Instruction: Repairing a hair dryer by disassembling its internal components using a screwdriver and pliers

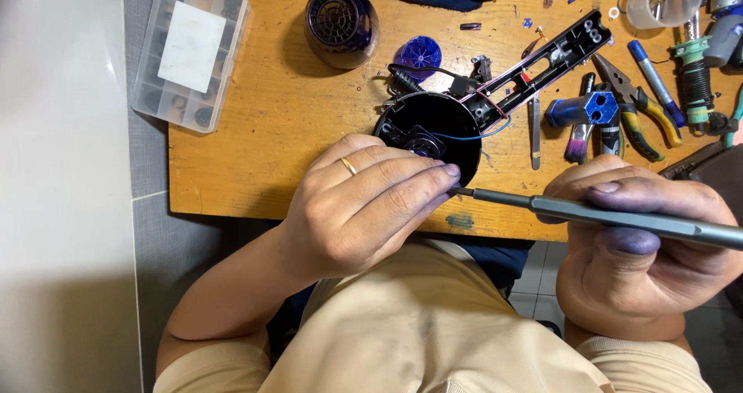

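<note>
My left hand (364, 203), a ring on one finger, is curled at the near table edge with its fingertips pinched together at the tip of a grey screwdriver (619, 217); whatever small thing the fingers pinch is hidden. My right hand (642, 246) grips the screwdriver's handle, the shaft pointing left. Just beyond my left hand lies an opened black hair dryer shell (441, 118) with a round body, wires and a long handle half reaching up right.
A wooden table (255, 145) carries a clear parts box (190, 49) at the left, a dark dryer housing (340, 22), a blue fan wheel (419, 52), pliers (642, 107), tweezers (535, 134), a blue bit holder (584, 109) and other tools at right.
</note>
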